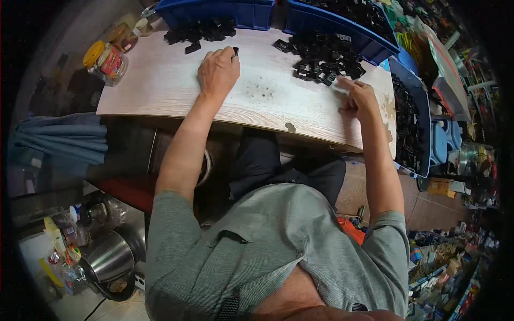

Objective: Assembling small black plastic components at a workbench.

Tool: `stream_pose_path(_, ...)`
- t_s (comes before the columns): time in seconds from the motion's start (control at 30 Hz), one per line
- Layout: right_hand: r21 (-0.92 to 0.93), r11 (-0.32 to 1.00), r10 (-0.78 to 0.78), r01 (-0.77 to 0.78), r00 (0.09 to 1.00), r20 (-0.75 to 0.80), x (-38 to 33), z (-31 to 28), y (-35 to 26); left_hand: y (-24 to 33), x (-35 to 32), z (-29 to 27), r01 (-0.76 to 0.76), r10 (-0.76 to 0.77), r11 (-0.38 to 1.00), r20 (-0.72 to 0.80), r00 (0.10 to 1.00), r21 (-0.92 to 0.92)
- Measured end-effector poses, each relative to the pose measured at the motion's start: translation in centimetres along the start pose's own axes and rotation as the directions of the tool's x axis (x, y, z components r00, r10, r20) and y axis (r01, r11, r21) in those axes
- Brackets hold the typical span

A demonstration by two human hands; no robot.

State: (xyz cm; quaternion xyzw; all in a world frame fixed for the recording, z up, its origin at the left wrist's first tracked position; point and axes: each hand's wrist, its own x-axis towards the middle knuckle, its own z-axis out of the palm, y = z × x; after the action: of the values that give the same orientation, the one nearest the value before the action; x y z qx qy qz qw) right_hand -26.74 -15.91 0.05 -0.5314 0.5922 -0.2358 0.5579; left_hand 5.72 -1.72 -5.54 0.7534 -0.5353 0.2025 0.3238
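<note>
My left hand (218,68) is closed over the table with its knuckles up. A small black plastic part (235,51) sticks out at its fingertips; the rest of it is covered by the fingers. My right hand (360,97) is at the near edge of a loose pile of black plastic parts (326,56). Its index finger stretches toward the pile, and the other fingers are bent and apart, with nothing visible in them. Whether the fingertip touches a part, I cannot tell. Another, smaller heap of black parts (206,30) lies beyond my left hand.
Two blue bins, one at left (235,16) and one at right (348,35), stand along the far edge of the pale table (160,80). A yellow-lidded jar (107,64) is at the left. Beside the table's right edge is another bin (423,123) of black parts.
</note>
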Motion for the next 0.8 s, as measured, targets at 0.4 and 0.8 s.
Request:
stream_pose_path(0.4, 0.135, 0.990, 0.033, -0.044, 0.996, 0.079, 0.2, 2.0, 0.1, 5.2, -2.2, -0.5, 0.287, -0.239, 0.815, 0.160, 0.958, -0.502)
stream_pose_path(0.8, 0.312, 0.944, -0.198, 0.108, 0.941, 0.273, -4.0, 4.1, 2.1, 16.0, -2.9, 1.4, 0.595, -0.208, -0.085, 0.598, 0.774, -0.799)
